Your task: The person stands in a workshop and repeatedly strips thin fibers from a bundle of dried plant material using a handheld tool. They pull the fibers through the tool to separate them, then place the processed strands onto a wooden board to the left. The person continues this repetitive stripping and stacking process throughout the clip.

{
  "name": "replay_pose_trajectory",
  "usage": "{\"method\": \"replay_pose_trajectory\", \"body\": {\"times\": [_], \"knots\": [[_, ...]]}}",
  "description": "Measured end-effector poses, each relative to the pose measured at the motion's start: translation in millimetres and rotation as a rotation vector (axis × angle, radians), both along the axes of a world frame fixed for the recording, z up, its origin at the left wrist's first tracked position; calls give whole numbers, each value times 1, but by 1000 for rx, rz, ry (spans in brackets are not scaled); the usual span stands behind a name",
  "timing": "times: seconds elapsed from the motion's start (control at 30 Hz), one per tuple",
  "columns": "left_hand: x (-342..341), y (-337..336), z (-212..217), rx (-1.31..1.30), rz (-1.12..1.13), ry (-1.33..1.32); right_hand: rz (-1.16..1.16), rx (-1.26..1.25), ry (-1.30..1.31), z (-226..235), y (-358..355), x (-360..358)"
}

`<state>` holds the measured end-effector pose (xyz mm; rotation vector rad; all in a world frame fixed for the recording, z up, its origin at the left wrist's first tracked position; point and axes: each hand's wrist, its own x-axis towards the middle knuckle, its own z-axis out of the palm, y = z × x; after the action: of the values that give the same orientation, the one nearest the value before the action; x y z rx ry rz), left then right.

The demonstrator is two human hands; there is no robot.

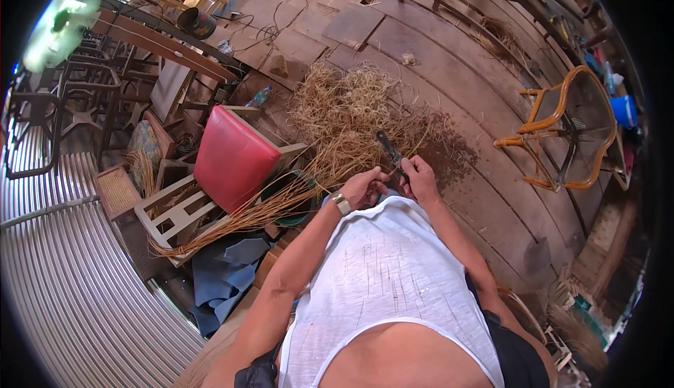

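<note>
My right hand (420, 177) is closed around a narrow, dark hand tool (390, 150). The tool's rounded black end points away from me over the floor, and its exact kind is hard to make out. Close beside it on the left, my left hand (364, 188), with a watch on its wrist, has its fingers curled together in a pinch. Whatever thin thing it grips is too small to tell. Just beyond both hands lies a big tangled heap of pale cane strips and shavings (344, 107). A bundle of long cane strands (246, 221) stretches to the left of my left forearm.
To the left stands a chair with a red padded panel (235, 156), near stacked dark frames (91, 100) and corrugated metal sheeting (77, 268). A rattan-framed chair (577, 132) is on the right. A plastic bottle (260, 97) and a black bucket (195, 23) sit farther off.
</note>
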<state>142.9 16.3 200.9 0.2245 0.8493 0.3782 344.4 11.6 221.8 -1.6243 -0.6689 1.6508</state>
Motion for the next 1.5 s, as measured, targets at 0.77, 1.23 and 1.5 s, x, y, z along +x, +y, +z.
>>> {"method": "replay_pose_trajectory", "body": {"times": [0.77,1.23,1.5], "knots": [[29,12,0,989,-395,626,75,124,-351,-15,-7,0],[41,-3,-4,623,-259,523,122,-10,-8,-27,-11,2],[38,1,-1,747,-252,688,156,145,-226,-38,-4,-4]]}}
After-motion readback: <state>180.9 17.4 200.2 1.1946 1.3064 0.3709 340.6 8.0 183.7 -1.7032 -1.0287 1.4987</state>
